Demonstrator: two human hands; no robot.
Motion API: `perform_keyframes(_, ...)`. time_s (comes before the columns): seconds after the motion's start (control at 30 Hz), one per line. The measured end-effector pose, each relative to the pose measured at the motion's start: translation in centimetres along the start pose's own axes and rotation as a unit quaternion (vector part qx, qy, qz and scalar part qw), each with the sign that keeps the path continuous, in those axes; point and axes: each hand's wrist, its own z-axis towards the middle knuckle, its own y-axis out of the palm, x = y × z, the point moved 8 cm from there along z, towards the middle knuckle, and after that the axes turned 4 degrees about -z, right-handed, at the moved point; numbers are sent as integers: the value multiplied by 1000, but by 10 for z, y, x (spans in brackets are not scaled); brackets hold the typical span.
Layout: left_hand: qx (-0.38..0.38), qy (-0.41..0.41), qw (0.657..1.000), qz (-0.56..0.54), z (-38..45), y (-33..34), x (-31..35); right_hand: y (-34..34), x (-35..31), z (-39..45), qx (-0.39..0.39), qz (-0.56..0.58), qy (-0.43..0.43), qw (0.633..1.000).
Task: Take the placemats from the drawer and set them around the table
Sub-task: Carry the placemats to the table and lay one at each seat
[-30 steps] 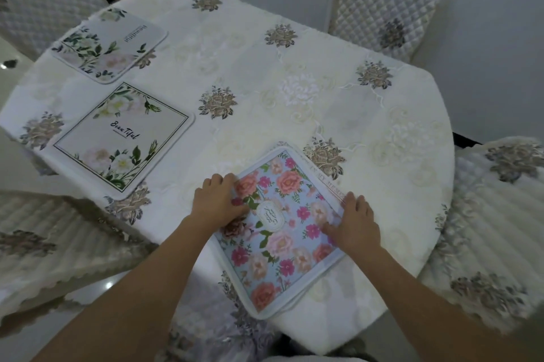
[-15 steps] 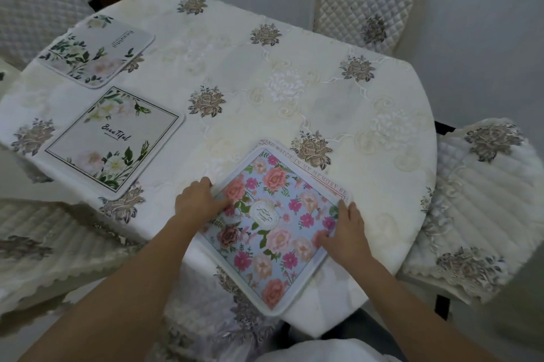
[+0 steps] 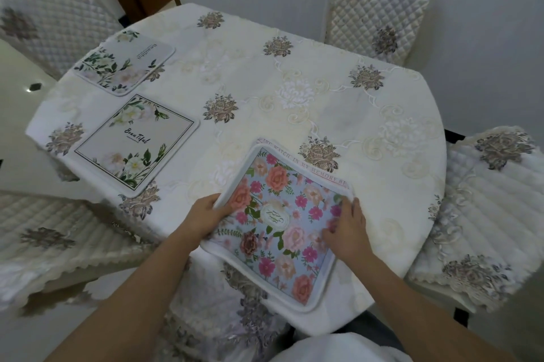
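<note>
A blue placemat [image 3: 279,223] with pink and orange flowers lies at the table's near edge, its near corner hanging over. My left hand [image 3: 206,214] grips its left edge and lifts that side, so the mat bows. My right hand [image 3: 348,232] rests on its right edge with fingers spread. Under it a second mat [image 3: 312,168] shows only a white strip with red lettering. On the left lie a cream "Beautiful" placemat [image 3: 137,143] and, beyond it, a white leafy placemat [image 3: 125,62].
The oval table [image 3: 294,90] wears a cream embroidered cloth. Quilted, covered chairs stand around it: far right [image 3: 379,2], right [image 3: 485,214], near left [image 3: 44,232] and far left [image 3: 50,17]. A grey wall runs behind.
My left hand has shifted from lying on the blue placemat to gripping its left edge and raising it. The mat has slid slightly toward me. My right hand stays on its right side.
</note>
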Motion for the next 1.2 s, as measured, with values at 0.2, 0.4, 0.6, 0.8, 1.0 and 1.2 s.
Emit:
perform_keyframes(0.2, 57, -21, 974, -220, 6, 6, 21, -9, 5, 10, 18, 123, 26, 992)
perform_keyframes(0.4, 90, -68, 939, -325, 12, 36, 18, -14, 10, 39, -51, 381, 120, 915)
perform_keyframes(0.6, 77, -101, 943, -308, 5, 68, 9, -35, 25, 74, -75, 454, 159, 873)
perform_keyframes(0.8, 80, -71, 951, -291, 20, 109, 51, -84, 27, 119, -37, 424, 88, 901)
perform_keyframes(1.0, 77, -29, 960, -268, 65, 163, 123, -158, 53, 175, 40, 405, 46, 912)
perform_keyframes(1.2, 43, 30, 978, -200, 116, 237, 208, -217, 117, 223, 88, 421, 79, 899)
